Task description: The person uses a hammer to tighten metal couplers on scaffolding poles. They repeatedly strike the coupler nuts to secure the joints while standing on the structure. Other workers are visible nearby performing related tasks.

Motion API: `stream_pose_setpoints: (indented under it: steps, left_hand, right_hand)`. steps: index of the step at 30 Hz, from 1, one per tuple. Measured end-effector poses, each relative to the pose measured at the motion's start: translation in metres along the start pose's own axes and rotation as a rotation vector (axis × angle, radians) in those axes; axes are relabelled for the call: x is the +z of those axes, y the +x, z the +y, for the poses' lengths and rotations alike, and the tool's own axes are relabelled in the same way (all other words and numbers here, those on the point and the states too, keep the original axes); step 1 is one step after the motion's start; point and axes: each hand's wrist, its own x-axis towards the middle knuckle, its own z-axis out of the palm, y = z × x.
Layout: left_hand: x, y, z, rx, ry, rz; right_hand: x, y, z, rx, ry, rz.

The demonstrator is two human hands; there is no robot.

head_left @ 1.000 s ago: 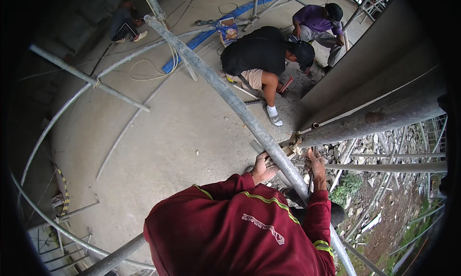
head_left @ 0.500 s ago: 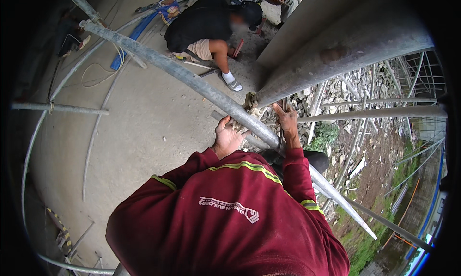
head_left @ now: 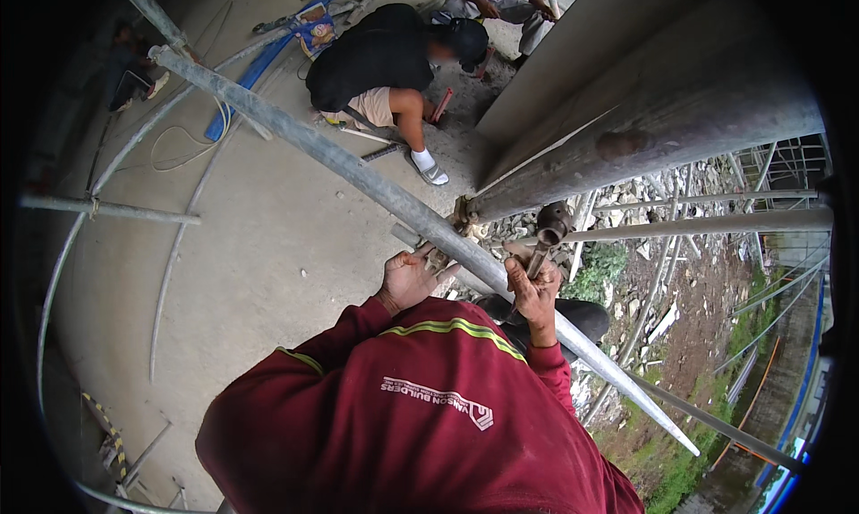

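Note:
A long grey scaffold pipe [head_left: 344, 161] runs diagonally in front of me, from the upper left to the lower right. My left hand [head_left: 405, 281] is palm up at its left side, thumb and fingers about a metal scaffold clamp [head_left: 437, 260] that is partly hidden by the pipe. Beyond the pipe my right hand [head_left: 535, 297] grips a socket wrench [head_left: 539, 262], its round socket head raised above the fist. Another clamp [head_left: 463, 212] sits at the far side of the pipe, close to the base of the big steel column [head_left: 573, 174].
A co-worker in black [head_left: 376, 62] crouches ahead on the concrete floor [head_left: 286, 246]; a second person in purple [head_left: 501, 0] is behind. Other pipes [head_left: 698, 223] cross at the right above rubble [head_left: 667, 174] and a lower muddy ground. A blue pipe [head_left: 259, 71] and a pale cable lie at the upper left.
My right hand has come slightly nearer to me, and the wrench head now shows upright above it. My left hand has shifted a little left and down along the pipe's side.

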Motion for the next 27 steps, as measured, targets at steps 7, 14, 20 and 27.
stream_pose_setpoints:
  steps: [7, 14, 20, 27]
  left_hand:
    - [-0.045, 0.012, -0.002, 0.061, 0.003, -0.027]
    - [-0.037, 0.006, -0.006, 0.086, 0.132, -0.139]
    - [-0.031, 0.002, -0.004, 0.151, 0.440, -0.102]
    - [-0.054, 0.024, -0.007, 0.307, 0.758, 0.111]
  right_hand:
    - [0.025, 0.039, -0.003, -0.428, -0.505, -0.141]
    - [0.036, 0.030, 0.024, -0.308, -0.929, -0.187]
    - [0.040, 0.011, 0.010, -0.295, -0.709, -0.151]
    - [0.049, 0.003, 0.026, -0.277, -0.587, -0.230]
